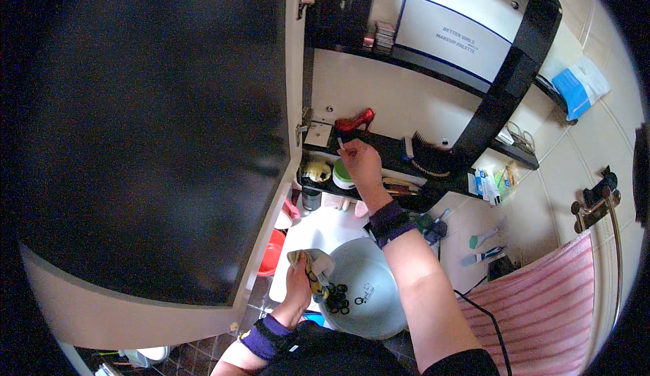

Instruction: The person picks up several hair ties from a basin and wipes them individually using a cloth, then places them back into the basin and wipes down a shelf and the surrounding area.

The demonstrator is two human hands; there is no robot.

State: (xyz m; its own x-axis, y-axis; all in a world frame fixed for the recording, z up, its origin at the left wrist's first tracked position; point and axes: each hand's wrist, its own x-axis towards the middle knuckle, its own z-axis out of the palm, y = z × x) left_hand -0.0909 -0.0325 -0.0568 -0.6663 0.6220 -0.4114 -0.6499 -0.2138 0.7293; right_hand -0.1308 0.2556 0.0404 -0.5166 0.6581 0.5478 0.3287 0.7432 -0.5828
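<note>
Cloth [323,262], pale and yellow-patterned, is being gripped in a bunch by the left hand [296,284] at the near-left rim of the basin [369,261]; probably bunched so loose ends are being contained. Dark rings [336,301] are showing in the basin, just right of the cloth; loose or printed, can't tell. Cabinet door [156,139] is standing open on the left, presumably so the shelves aren't being blocked. Small white item [340,144] is being pinched in the right fingertips by the middle shelf [396,149], right hand [363,164] closed; likely too slight for a full grip. Kind can't be told. Green-lidded jar [344,182] is being supported below, left of the wrist. Red shoe-shaped thing [354,121] is standing just beyond the fingertips. Far up, flat box [450,41] is being propped upright, likely because depth is lacking.
</note>
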